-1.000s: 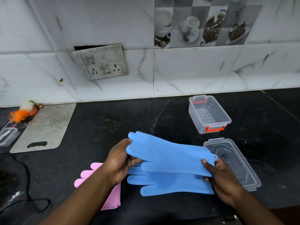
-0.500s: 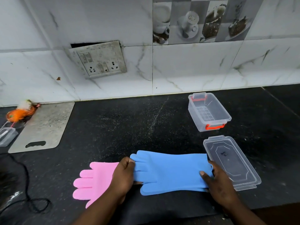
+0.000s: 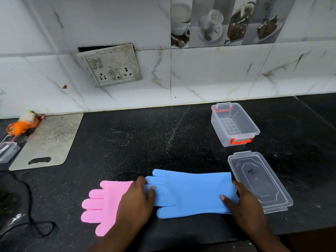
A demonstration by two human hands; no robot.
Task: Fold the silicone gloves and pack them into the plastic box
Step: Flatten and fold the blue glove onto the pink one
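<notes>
On table (image 3: 145,142), both hands pinching stacked blue gloves (image 3: 190,193): left hand (image 3: 136,199) at fingers, right hand (image 3: 243,202) at cuff. Probably springing open mid-fold, slippery silicone.

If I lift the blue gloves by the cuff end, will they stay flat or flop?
Probably flop: the blue gloves lie limp and flat on the countertop, so the fingers would likely droop. They look thin and likely light. The right hand pins the cuff and the left hand the fingers, hinting that the stacked pair may slide apart.
</notes>
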